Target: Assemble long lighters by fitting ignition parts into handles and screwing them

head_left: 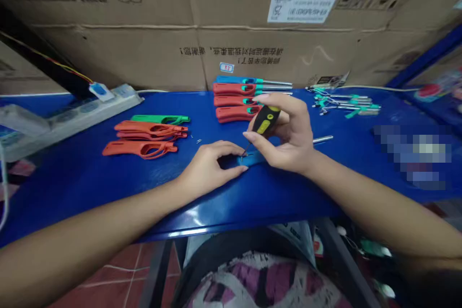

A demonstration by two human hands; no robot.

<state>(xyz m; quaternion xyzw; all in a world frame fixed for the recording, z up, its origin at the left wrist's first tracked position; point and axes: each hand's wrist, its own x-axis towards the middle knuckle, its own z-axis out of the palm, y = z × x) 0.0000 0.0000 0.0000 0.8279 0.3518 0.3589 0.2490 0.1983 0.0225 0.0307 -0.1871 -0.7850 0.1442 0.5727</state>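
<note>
My right hand [285, 134] grips a black and yellow screwdriver [267, 119], tilted with its tip down on the blue lighter [252, 159]. My left hand [216, 161] pinches the end of this lighter between thumb and fingers, holding it on the table. A small screw seems to stand at the screwdriver's tip, but it is too small to be sure. My right hand hides much of the lighter; a metal tube [323, 139] shows beyond that hand.
Orange lighter shells [140, 148] and a green one [159, 119] lie left on the blue table [155, 202]. Red lighters [234, 101] and a blue one are stacked behind. Metal tubes with teal parts [350, 103] lie right. A power strip [75, 115] and cardboard [144, 57] border the table.
</note>
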